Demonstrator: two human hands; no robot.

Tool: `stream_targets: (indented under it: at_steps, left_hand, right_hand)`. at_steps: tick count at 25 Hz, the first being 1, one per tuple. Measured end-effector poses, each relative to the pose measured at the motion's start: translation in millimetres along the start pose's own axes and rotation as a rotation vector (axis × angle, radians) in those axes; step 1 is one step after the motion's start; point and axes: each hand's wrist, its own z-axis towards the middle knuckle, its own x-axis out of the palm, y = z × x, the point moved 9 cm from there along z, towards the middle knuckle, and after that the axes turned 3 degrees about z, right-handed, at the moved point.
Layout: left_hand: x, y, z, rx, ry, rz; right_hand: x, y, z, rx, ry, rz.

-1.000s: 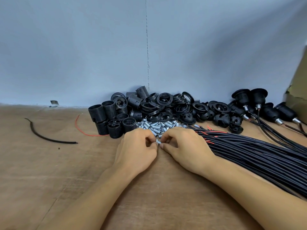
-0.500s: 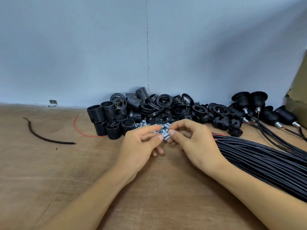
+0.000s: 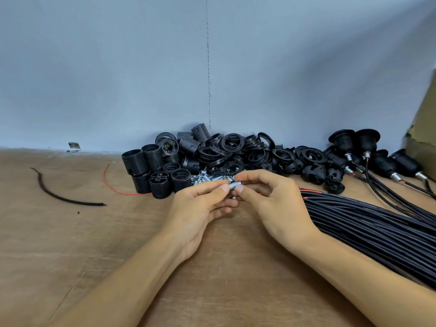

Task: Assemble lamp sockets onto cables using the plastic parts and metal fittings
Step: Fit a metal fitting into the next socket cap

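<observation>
Wooden tabletop (image 3: 70, 244) | left hand (image 3: 195, 215), right hand (image 3: 278, 208): fingers (image 3: 254, 177) pinched one metal fitting (image 3: 234, 186) between them | plastic parts (image 3: 226, 149) heaped behind

Light: was moderately bright and diffuse; its source lay out of view; the wall (image 3: 118, 67) was unevenly lit, paler at upper right
Shadows: fell faint and soft-edged under the left hand (image 3: 195, 208) and right hand (image 3: 278, 208) on the table (image 3: 70, 232); were dense among the black parts (image 3: 212, 156)
Glare: small glints showed on the fitting (image 3: 234, 185); a dull sheen ran along the cables (image 3: 365, 220)
Focus: the centre was crisp; forearms looked slightly soft
Distortion: wide-angle bend bowed the table's far edge; the box (image 3: 424, 114) leaned at right
</observation>
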Motion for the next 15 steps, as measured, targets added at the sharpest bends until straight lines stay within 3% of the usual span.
stream_targets:
  at_steps: [5, 15]
  left_hand:
    - [-2, 2, 1, -0.019, -0.034, -0.017]
    - [0, 4, 3, -0.077, 0.004, -0.048]
  right_hand:
    - [-3, 0, 1, -0.022, -0.025, -0.062]
    - [-3, 19, -5, -0.232, -0.035, -0.233]
